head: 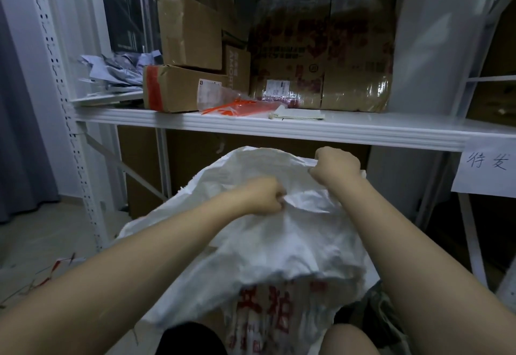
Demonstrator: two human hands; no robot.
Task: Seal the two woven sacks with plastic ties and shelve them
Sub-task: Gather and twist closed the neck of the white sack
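A white woven sack (265,248) with red printed characters stands in front of me, between my knees, below the white shelf (279,125). My left hand (265,195) grips a fold of the sack's cloth near its mouth. My right hand (336,166) grips the upper rim of the sack, higher and farther right. A clear bag of orange plastic ties (240,107) lies on the shelf above the sack. Only one sack is in view.
Cardboard boxes (184,86) and a large taped carton (321,55) fill the back of the shelf. Crumpled grey bags (117,69) lie at its left. A paper label (487,166) hangs at the right edge. Orange tie scraps (53,268) litter the floor at left.
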